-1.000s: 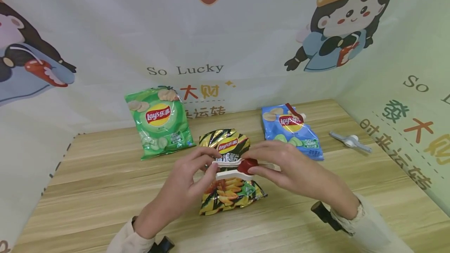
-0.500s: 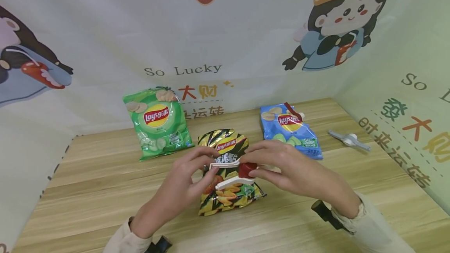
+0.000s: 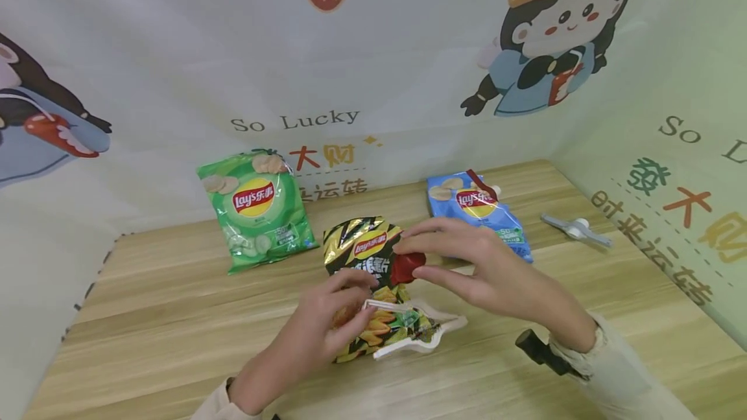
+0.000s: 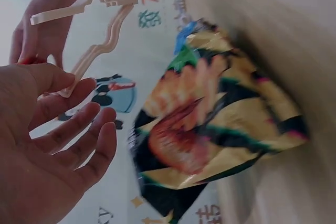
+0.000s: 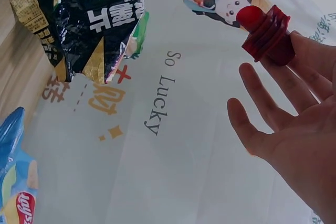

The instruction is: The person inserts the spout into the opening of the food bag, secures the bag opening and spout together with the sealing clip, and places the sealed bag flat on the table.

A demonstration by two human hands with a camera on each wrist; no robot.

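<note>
My left hand [image 3: 323,323] pinches one arm of a white bag clip [image 3: 417,345]. The clip is spread into a wide V in the left wrist view, joined at its far end. Between the thumb and fingers of my right hand [image 3: 490,271] is a red cap-like piece [image 3: 407,269], ribbed and stepped in the right wrist view. It is apart from the clip. Below both hands lies a black and gold Lay's chip bag [image 3: 344,238], partly covered by the hands and clip. The left wrist view shows a shrimp picture on this bag [image 4: 231,129].
A green Lay's bag [image 3: 257,212] leans at the back left. The blue Lay's bag [image 3: 467,209] at the back right bears a red clip [image 3: 482,185] across its top corner. A grey clip with a white cap [image 3: 578,229] lies on the wooden table [image 3: 175,303]. Printed cloth walls surround it.
The white clip has swung open wider and dropped toward the front with my left hand. The red piece, earlier between the clip's arms, is now away from it in my right hand.
</note>
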